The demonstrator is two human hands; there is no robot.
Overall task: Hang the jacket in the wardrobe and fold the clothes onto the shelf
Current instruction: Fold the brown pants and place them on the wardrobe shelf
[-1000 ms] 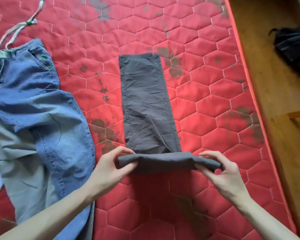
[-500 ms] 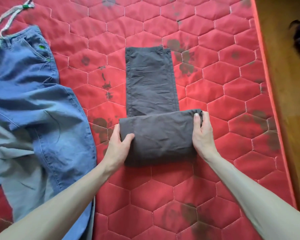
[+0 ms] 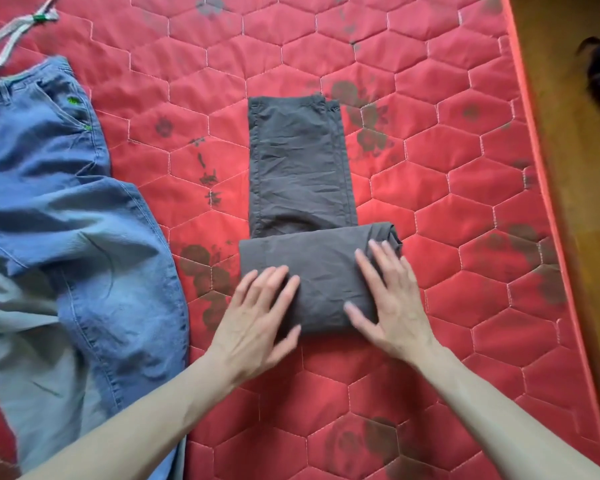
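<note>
Nearest us, both hands lay flat w/ fingers straight, left hand (image 3: 257,317) & right hand (image 3: 392,299) pressing the folded end of the grey trousers (image 3: 302,161) on the red mattress (image 3: 447,168). Soft, light fabric; we judged side edges best to hold. Jeans (image 3: 66,202) lay left.

Both forearms bare, no sleeves or jewellery.

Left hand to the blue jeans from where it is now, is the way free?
Probably yes. The left hand lies flat on the folded grey trousers, holding nothing, and the blue jeans lie spread just to its left on the red mattress. Only bare quilting shows between them.
</note>
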